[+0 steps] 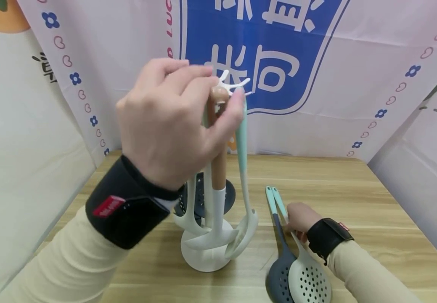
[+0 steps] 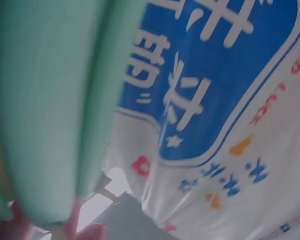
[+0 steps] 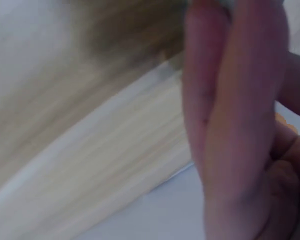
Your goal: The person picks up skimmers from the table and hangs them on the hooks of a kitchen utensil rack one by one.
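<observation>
A utensil stand with a round white base [image 1: 203,259] and white hooks on top stands upright, hung with kitchen utensils. My left hand [image 1: 165,113] grips it by the top, thumb beside the mint handle of a white ladle [image 1: 250,229]. A brown-handled white utensil [image 1: 219,202] hangs in front. In the left wrist view, mint handles [image 2: 45,110] pass close by, with fingertips [image 2: 87,232] at their ends. My right hand [image 1: 299,219] pinches the shaft of a white skimmer [image 1: 309,277] lying on the table; fingers [image 3: 240,100] hide the grip in the right wrist view.
A dark grey skimmer [image 1: 279,273] with a mint handle lies left of the white one. Another dark perforated utensil [image 1: 227,195] hangs behind the stand. The wooden table [image 1: 373,235] is enclosed by a printed cloth backdrop [image 1: 328,130].
</observation>
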Demonstrator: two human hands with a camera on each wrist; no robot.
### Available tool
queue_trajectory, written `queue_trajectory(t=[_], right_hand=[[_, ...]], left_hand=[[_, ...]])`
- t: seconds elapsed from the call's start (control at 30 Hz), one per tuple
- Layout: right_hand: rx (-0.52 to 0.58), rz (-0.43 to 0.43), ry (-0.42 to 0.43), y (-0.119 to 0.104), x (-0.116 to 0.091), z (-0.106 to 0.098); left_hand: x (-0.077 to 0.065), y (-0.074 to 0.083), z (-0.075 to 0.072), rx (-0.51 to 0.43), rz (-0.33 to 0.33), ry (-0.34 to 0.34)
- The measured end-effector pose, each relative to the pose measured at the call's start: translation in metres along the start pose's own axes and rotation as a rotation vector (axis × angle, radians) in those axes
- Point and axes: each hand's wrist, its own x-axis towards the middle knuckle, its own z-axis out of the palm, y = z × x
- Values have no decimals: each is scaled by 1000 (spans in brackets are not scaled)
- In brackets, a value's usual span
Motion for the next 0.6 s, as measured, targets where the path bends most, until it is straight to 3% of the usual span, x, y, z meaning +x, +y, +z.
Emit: queue_trajectory(t=[0.27,0.6], right_hand=[[-235,-58,82,-14,6,8],[-248,-17,75,-19,5,7]], left_hand=[[1,9,9,169,-55,37],[0,4,12,164,-42,62]])
